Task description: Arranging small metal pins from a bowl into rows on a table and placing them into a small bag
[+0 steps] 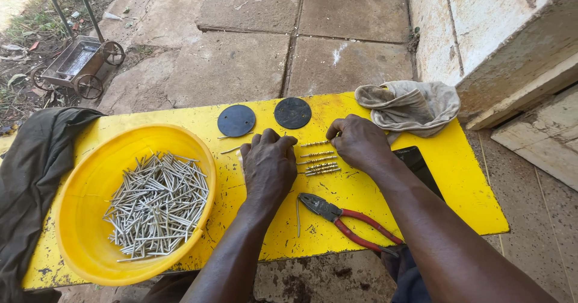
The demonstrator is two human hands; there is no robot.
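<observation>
Yellow table (421,176) fills the mid-frame, paint chipped, far edge toward 12 o'clock, near edge at the person's lap. Dark cloth (30,176) hangs off its 9 o'clock end. Yellow plastic basin (78,219) at 8 o'clock holds a heap of grey nails (158,204) and overhangs the near edge slightly. Grey rag (409,105) sits at 1 o'clock on the far corner. Black flat slab (415,161) at 3 o'clock, partly under the right forearm. Red-handled pliers (346,219) at 5 o'clock, jaws near a bent wire. Two dark round discs (236,120) at 12 o'clock near the far edge. Left hand (268,167) palm down, fingers curled, on the table centre; cannot tell what it grips. Right hand (360,142) loosely fisted, just right of a row of short twisted wire pieces (318,158) lying between both hands. Open surface remains at 4 o'clock. No labels visible.
</observation>
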